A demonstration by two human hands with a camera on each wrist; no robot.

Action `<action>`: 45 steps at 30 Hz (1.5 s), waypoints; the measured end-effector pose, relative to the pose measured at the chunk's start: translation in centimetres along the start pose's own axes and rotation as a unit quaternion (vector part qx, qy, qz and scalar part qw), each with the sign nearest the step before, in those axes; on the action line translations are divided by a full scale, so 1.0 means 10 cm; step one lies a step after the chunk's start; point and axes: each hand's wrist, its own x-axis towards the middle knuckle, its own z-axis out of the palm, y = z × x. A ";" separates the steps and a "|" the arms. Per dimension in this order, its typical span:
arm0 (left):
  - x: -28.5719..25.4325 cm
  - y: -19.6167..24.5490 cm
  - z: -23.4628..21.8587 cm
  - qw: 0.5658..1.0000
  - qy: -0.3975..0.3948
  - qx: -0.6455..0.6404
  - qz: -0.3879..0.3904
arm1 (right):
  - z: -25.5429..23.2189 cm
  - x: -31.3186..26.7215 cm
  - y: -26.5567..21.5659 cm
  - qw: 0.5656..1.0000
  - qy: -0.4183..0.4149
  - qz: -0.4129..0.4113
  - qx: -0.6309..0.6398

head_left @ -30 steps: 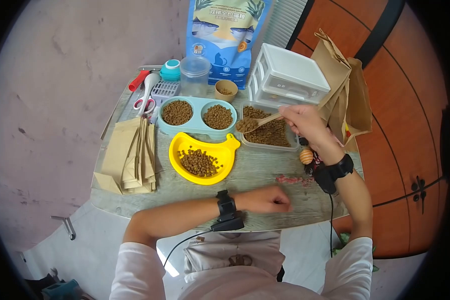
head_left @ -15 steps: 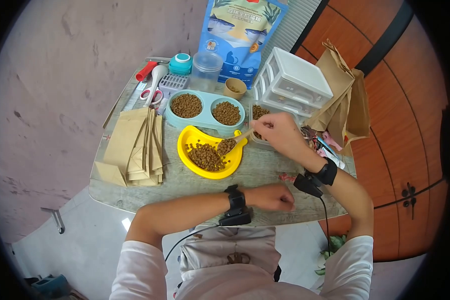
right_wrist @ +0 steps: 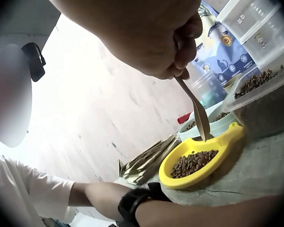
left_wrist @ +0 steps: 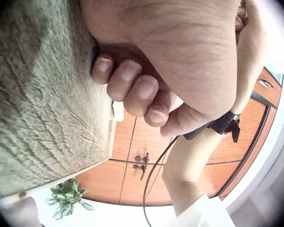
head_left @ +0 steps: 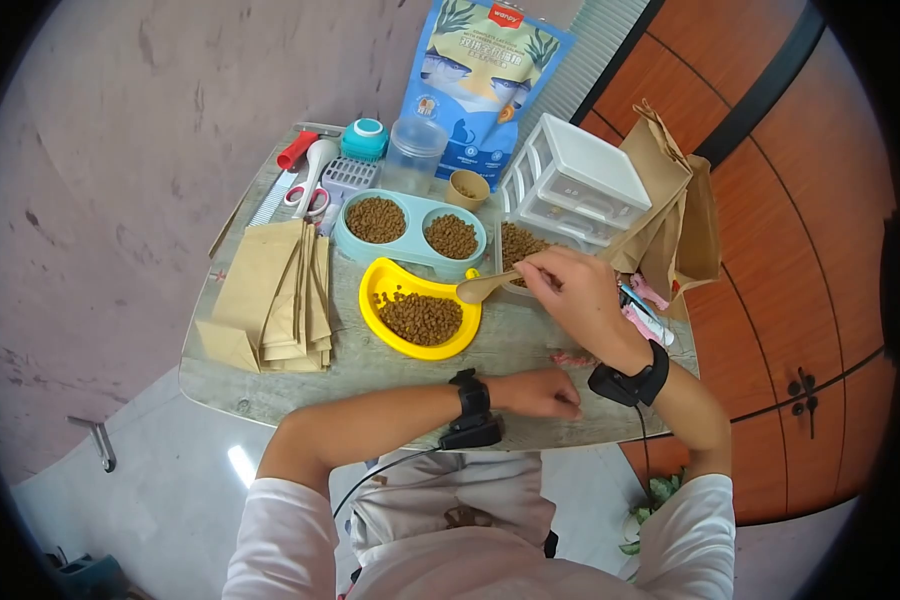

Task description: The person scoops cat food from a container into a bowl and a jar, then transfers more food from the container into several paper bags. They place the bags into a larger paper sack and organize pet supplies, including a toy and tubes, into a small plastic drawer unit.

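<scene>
My right hand (head_left: 575,300) pinches the handle of a wooden spoon (head_left: 478,289) between thumb and fingers. The spoon tilts over the right rim of the yellow banana-shaped bowl (head_left: 382,275), and its visible face is bare wood. A heap of brown kibble (head_left: 425,318) lies in that bowl. Partly behind the right hand stands a clear plastic container (right_wrist: 261,116) with more kibble. My left hand (head_left: 535,393) rests by the table's near edge, fingers loosely curled and holding nothing, as the left wrist view shows.
Behind the yellow bowl sits a light-blue double bowl (head_left: 415,245) of kibble. Paper bags (head_left: 270,295) lie left. A small paper cup (head_left: 466,190), clear jar (head_left: 415,155), blue food pouch (head_left: 485,95) and white drawer unit (head_left: 580,180) stand at the back.
The spoon carried kibble from the clear container to the yellow bowl, whose heap has grown. Now its visible face is bare and it has drawn back right, to the bowl's rim. The left hand stays put.
</scene>
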 end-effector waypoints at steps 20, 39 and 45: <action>-0.01 -0.04 -0.08 0.889 0.282 -0.328 -0.152 | -0.36 -0.37 1.38 0.982 0.109 0.149 0.046; 0.00 0.10 -0.12 0.907 0.271 -0.287 -0.144 | 0.19 -0.36 1.53 0.941 0.020 0.271 0.202; -0.01 0.13 -0.10 0.952 0.176 -0.199 -0.153 | 0.20 -0.29 1.73 0.933 -0.007 0.269 0.238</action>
